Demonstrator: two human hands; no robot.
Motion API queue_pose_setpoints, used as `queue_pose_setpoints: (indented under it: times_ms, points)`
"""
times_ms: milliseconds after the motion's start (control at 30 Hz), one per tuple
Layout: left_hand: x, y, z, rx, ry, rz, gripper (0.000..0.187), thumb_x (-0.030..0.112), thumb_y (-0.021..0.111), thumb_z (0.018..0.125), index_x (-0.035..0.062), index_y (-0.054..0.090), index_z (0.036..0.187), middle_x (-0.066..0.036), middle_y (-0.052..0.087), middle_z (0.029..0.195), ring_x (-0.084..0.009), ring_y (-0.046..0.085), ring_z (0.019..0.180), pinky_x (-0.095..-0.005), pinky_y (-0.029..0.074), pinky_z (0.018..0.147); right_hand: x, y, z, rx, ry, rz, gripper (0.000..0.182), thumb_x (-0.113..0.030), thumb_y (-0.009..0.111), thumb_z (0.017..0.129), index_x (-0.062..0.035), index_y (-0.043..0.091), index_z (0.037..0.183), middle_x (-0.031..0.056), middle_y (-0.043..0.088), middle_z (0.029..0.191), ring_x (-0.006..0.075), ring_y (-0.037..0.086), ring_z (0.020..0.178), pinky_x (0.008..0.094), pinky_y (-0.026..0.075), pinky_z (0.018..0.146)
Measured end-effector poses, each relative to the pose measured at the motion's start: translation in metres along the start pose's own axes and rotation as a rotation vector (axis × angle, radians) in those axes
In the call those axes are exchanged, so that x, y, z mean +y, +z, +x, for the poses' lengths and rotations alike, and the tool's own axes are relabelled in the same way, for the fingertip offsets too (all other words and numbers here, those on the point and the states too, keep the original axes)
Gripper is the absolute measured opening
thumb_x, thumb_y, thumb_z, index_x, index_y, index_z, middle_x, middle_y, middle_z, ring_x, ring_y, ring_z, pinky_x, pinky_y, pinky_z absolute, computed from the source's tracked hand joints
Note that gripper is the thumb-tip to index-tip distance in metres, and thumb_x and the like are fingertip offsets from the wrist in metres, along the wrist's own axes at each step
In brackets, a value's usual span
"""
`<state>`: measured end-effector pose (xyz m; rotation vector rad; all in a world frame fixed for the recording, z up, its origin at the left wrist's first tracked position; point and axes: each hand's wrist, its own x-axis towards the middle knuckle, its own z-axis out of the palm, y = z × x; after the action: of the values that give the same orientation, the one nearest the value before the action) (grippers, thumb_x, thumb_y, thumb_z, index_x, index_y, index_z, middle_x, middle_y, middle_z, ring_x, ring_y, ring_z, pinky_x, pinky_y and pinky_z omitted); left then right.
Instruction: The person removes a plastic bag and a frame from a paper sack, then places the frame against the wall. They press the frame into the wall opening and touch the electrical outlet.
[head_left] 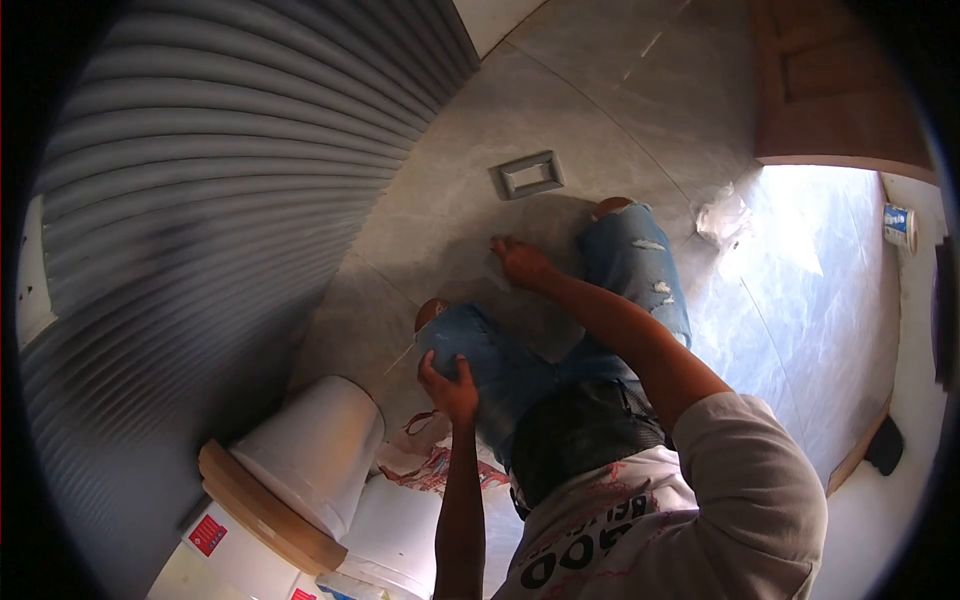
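My right hand [524, 264] reaches low over the grey tiled floor [570, 110], between my knees. Its fingers are drawn together at the tips, and whatever they pinch, if anything, is too small to make out. Beyond that hand lies a rectangular grey frame-like piece [531, 175] with a raised rim, flat on the tiles. My left hand [450, 389] is by my left knee, touching the torn jeans [475, 345], with thumb and forefinger apart and nothing visible in it.
A grey corrugated panel [270, 150] rises on the left. Near my left side are a white bucket [315, 450], a curved wooden piece [270, 505] and a red-printed bag [440, 468]. To the right lie crumpled clear plastic [722, 217] and a small tub [899, 228], near a wooden door [840, 90].
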<state>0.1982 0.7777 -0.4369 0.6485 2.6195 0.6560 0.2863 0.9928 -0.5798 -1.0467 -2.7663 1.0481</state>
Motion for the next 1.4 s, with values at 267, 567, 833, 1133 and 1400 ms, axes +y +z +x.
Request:
queue_pose_setpoints:
  times_ms: [267,567,833,1133,1400]
  points:
    - [-0.017,0.006,-0.001,0.024,0.093,0.028,0.055,0.028,0.064,0.08,0.0009,0.04,0.121,-0.02,0.044,0.12,-0.0374,0.043,0.113,-0.0447,0.035,0.096,-0.002,-0.023,0.0,-0.071,0.027,-0.006,0.024,-0.008,0.056,0.079,-0.0017,0.053,0.102,0.0204,0.061,0.09,0.0341,0.063,0.079,0.0449,0.052,0.068]
    - [-0.009,0.004,0.0,0.042,0.094,0.026,0.053,0.026,0.065,0.079,0.001,0.042,0.12,-0.02,0.045,0.119,-0.0372,0.043,0.113,-0.0449,0.035,0.096,0.004,-0.015,0.001,-0.029,0.014,-0.01,0.022,-0.015,0.057,0.077,-0.0011,0.056,0.094,0.0195,0.061,0.091,0.0346,0.064,0.076,0.0449,0.053,0.065]
    - [-0.003,0.001,0.0,0.032,0.054,0.019,0.052,0.024,0.063,0.078,0.0018,0.042,0.12,-0.02,0.045,0.119,-0.0381,0.043,0.113,-0.0449,0.035,0.096,0.003,-0.011,0.001,0.0,0.032,-0.027,0.022,-0.015,0.057,0.075,-0.0015,0.056,0.092,0.0177,0.06,0.088,0.0345,0.063,0.074,0.045,0.052,0.066]
    - [-0.004,0.001,0.002,0.022,0.033,0.016,0.052,0.025,0.063,0.078,0.0018,0.042,0.119,-0.021,0.044,0.119,-0.0382,0.043,0.113,-0.045,0.035,0.096,-0.003,-0.023,0.001,-0.038,0.07,-0.02,0.026,-0.019,0.062,0.074,-0.0025,0.058,0.093,0.0165,0.06,0.092,0.0329,0.063,0.08,0.0442,0.052,0.068]
    - [-0.006,0.001,-0.001,0.029,0.065,0.03,0.052,0.025,0.063,0.079,0.0008,0.041,0.12,-0.021,0.044,0.119,-0.0369,0.043,0.113,-0.0442,0.035,0.097,-0.012,-0.037,0.004,-0.084,0.106,-0.096,0.045,-0.029,0.067,0.073,-0.0046,0.056,0.11,0.0181,0.058,0.107,0.0308,0.058,0.102,0.0423,0.05,0.082]
